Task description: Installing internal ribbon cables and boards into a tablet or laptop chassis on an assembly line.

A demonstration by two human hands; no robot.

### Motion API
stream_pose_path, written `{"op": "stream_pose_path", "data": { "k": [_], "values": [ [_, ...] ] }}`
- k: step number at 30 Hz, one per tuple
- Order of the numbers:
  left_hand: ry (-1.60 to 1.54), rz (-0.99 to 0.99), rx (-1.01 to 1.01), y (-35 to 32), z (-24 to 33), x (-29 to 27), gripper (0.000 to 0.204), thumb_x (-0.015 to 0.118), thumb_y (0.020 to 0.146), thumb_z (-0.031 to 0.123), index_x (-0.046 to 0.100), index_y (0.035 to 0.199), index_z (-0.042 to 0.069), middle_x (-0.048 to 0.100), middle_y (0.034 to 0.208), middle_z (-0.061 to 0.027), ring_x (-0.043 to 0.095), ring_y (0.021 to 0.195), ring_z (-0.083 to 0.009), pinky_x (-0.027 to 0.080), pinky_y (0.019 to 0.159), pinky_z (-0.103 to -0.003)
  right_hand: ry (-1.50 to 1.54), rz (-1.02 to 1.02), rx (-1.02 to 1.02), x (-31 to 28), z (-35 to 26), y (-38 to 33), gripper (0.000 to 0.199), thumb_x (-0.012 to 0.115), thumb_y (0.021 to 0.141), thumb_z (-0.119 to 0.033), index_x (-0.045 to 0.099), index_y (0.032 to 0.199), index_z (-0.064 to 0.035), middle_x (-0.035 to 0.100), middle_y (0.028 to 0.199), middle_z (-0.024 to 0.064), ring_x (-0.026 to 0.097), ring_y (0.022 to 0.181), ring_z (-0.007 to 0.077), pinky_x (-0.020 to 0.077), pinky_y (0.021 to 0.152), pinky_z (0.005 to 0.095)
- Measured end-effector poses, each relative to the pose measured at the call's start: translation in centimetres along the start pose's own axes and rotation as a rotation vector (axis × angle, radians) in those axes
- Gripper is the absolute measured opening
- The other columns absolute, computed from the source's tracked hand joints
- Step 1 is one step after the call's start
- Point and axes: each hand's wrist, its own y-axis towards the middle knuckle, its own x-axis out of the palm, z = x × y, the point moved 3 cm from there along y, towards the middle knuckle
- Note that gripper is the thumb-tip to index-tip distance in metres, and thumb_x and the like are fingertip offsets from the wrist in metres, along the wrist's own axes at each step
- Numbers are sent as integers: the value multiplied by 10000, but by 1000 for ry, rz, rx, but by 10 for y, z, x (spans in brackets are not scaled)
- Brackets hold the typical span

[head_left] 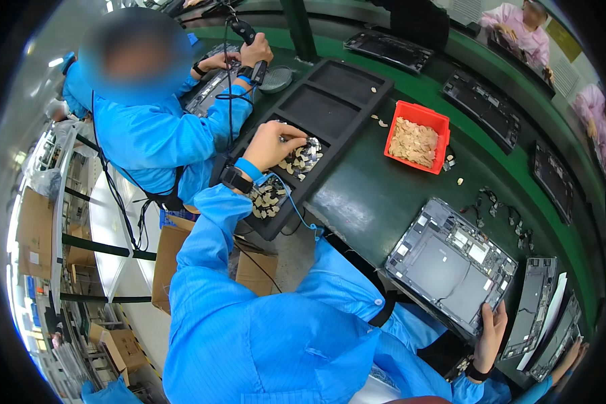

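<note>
My left hand (273, 145) reaches over a long black compartment tray (357, 75). Thumb and fingers are pinched together above a compartment of small silver and tan pieces (301, 160); what lies between the fingertips I cannot make out. A blue wrist strap (249, 168) with a coiled cord circles that wrist, beside a black band. At the bench's near edge, my right hand (490, 334) grips the lower right edge of an opened tablet (444, 259). Its dark battery and circuit board show, and it lies tilted, partly over the edge.
A red bin (443, 122) of tan flakes stands on the green bench. Small cables (495, 205) lie behind the tablet. More opened devices (481, 111) line the far side, others (532, 303) the right. At left, a co-worker in blue (141, 141) holds a black electric screwdriver (242, 30).
</note>
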Motion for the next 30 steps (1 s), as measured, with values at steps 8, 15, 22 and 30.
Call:
{"op": "stream_pose_path", "data": {
  "k": [8, 15, 22, 30],
  "values": [
    [-137, 143, -28, 7, 0, -29, 219, 728, 956, 145, 775, 1083, -26, 782, 910, -81, 689, 827, -110, 534, 760, -262, -223, -202, -49, 5, -16, 16, 646, 691, 1007, -144, 377, 1509, 114, 704, 1061, 111, 660, 917, 124, 522, 796, 248],
    [-720, 279, -44, 10, 82, -44, 214, 700, 980, 33, 676, 1174, -52, 748, 1028, -99, 689, 903, -113, 543, 777, -235, -731, 172, -459, 3, -63, 9, 454, 782, 847, -39, 662, 1283, 9, 671, 990, 123, 640, 835, 170, 513, 608, 297],
    [-673, -346, 233, 18, 239, 42, 386, 781, 907, 69, 617, 1245, -21, 769, 902, -104, 676, 763, -68, 491, 680, -185, -787, -22, -1348, 100, -152, 5, 533, 875, 712, -69, 720, 1221, -68, 688, 1268, 137, 674, 1095, 330, 546, 902, 405],
    [-1089, -533, 92, 50, 285, 162, 427, 765, 929, 94, 593, 1304, -17, 785, 904, -59, 658, 782, -44, 490, 693, -197, -776, 144, -1392, 115, -125, 80, 500, 773, 827, -9, 658, 1314, -15, 688, 825, 76, 674, 766, 238, 536, 763, 371]
  ]
}}
